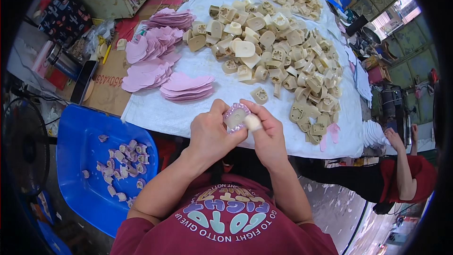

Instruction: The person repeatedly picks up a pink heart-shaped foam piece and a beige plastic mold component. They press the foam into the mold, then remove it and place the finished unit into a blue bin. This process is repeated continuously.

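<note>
Over the near edge of the table, my left hand (210,130) and my right hand (270,137) grip one small piece between them. It is a pale, rounded piece with a glittery pink rim (235,116), and its flat pale face is turned up. My left fingers wrap its left side. My right index finger lies along its far edge, and the right thumb, in a pale cover (253,122), presses on its right side. Just beyond my hands lies a loose beige block (259,95). Several stacks of cut pink sheets (188,86) lie to the far left of my hands.
A large heap of beige molded blocks (264,42) covers much of the white-sheeted table (155,118). Left below stands a blue basin (78,160) holding several pink-edged pieces (123,160). A black fan (26,146) is at far left. Another person (403,177) works at right.
</note>
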The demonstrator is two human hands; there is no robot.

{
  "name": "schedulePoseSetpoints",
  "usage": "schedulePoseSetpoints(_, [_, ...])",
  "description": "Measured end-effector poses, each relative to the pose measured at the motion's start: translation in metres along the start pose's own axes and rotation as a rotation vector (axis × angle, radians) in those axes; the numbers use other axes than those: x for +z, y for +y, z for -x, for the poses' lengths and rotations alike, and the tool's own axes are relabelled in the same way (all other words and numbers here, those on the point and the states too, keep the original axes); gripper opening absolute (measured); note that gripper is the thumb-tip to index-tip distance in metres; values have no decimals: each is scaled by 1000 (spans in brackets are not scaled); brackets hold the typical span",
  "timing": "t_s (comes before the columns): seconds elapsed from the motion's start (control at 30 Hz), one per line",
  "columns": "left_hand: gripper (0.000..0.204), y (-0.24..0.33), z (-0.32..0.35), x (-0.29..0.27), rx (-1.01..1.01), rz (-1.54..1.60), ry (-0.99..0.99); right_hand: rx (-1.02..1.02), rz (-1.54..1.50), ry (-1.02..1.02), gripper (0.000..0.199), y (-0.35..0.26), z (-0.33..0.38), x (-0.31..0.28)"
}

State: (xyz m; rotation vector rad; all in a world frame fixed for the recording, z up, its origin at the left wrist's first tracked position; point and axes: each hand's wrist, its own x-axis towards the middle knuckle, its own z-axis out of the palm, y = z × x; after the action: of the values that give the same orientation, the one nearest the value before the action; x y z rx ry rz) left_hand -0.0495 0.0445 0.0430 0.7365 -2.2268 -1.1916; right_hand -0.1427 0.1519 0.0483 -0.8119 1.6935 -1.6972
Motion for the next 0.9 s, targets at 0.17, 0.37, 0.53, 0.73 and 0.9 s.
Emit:
schedulePoseSetpoints(0.17, [32,-1,10,-26,46,221,-202,-22,79,-133,32,-13,15,-4])
schedulePoseSetpoints(0.37, [35,4,26,-36,78,789,5,-248,203,21,25,-21,25,6])
schedulePoseSetpoints(0.53, [44,16,46,-23,174,598,113,108,-170,-30,36,-19,45,9])
schedulePoseSetpoints(0.73, [39,8,67,-13,287,447,119,230,-232,-57,38,-14,57,10])
schedulePoseSetpoints(0.9, [32,7,69,-20,193,608,90,124,-294,-55,37,-10,65,19])
